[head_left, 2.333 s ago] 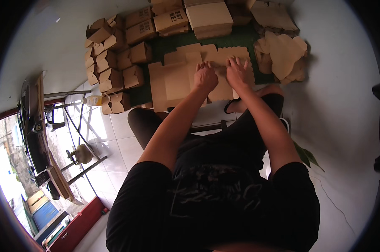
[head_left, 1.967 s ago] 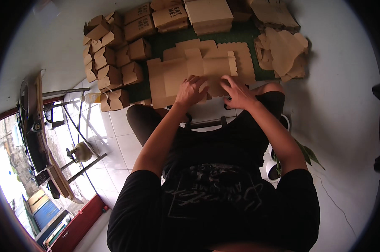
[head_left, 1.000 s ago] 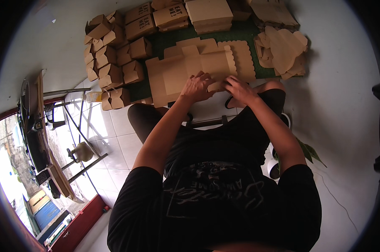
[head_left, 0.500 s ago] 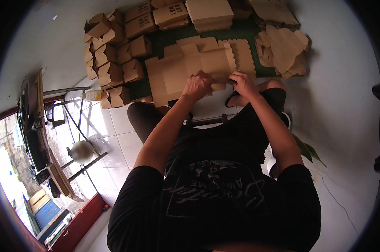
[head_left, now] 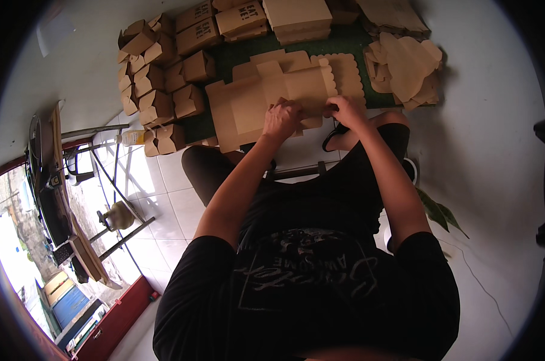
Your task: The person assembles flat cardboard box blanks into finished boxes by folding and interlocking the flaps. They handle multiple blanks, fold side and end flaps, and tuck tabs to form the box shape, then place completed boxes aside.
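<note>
- Blank (head_left: 227,108) of brown card lies flat across the middle of the green surface (head_left: 195,129), reaching its near edge; crisp creases divide it into panels.
- The left hand (head_left: 283,117) bends its fingers over the blank's near side, probably to steady it; whether its grip presses or pinches, I cannot tell.
- The right hand (head_left: 343,110) is at the near end of the blank's scalloped edge, its grip narrow, which suits thin card; anything between the fingertips is hidden.
- More scalloped card (head_left: 351,67) shows to the right; I cannot tell whether it joins the blank.
- Folded boxes (head_left: 189,101) with creased tops crowd the left edge, packed side by side, presumably to save room.
- Printed boxes (head_left: 197,31) and a squared stack (head_left: 297,17) line the far edge.
- Thin, curvy cut-outs (head_left: 410,71) heap loosely by the right edge; a flat pile (head_left: 396,17) occupies the far right corner.
</note>
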A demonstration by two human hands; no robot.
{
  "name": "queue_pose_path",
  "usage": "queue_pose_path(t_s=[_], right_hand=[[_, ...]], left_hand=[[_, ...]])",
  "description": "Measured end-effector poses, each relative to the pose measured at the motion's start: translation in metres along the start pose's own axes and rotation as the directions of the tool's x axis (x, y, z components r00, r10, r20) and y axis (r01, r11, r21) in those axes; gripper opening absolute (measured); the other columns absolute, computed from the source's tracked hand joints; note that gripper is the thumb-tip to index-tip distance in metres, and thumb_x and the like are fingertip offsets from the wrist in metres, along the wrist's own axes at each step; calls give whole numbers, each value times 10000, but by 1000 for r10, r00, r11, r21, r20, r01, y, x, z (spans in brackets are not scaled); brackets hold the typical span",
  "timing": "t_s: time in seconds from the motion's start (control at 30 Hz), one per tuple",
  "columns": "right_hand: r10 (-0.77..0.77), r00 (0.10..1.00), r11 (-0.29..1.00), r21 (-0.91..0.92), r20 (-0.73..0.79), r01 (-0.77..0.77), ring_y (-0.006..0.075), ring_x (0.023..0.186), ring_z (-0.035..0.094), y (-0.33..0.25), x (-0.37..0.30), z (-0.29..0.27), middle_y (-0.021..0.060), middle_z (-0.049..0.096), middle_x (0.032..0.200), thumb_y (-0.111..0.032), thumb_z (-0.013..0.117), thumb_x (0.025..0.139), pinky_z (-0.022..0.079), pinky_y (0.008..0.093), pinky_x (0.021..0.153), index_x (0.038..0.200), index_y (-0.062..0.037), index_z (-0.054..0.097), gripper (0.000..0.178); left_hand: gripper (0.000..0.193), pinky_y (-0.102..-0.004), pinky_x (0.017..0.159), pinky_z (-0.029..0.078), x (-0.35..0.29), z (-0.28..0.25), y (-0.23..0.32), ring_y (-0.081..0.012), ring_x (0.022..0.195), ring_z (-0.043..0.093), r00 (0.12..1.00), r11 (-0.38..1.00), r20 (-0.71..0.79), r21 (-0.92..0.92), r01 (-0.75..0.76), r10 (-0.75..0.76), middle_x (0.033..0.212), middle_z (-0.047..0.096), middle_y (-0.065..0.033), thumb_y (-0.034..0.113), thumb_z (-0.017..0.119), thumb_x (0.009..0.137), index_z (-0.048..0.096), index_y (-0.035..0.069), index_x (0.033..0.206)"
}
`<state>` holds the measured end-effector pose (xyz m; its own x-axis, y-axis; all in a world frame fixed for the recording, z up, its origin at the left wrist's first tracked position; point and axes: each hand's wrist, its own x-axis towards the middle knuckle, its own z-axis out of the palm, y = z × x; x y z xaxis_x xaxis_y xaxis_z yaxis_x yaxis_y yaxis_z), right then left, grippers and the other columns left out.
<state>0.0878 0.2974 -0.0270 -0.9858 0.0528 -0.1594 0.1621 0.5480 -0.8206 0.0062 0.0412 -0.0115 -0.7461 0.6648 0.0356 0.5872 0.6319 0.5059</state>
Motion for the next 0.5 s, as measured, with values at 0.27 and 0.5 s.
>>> queue_pose_path(t_s=[0.27,0.5], right_hand=[[167,985,983,-75,-34,-169,251,771,741,3,4,4,81,722,826,-66,932,855,596,431,732,1093,-53,702,331],[-56,984,982,-188,-168,24,325,1004,732,3,3,5,122,674,1145,15,876,881,601,464,849,1131,-86,682,331]], left_hand=[[331,-537,986,586,2,1,0,-343,1180,732,997,997,15,35,71,-71,1178,787,-47,385,903,914,820,190,1168],[346,-549,982,544,5,2,-3,-329,1185,728,998,997,21,40,64,-65,1189,782,-26,424,892,916,809,208,1173]])
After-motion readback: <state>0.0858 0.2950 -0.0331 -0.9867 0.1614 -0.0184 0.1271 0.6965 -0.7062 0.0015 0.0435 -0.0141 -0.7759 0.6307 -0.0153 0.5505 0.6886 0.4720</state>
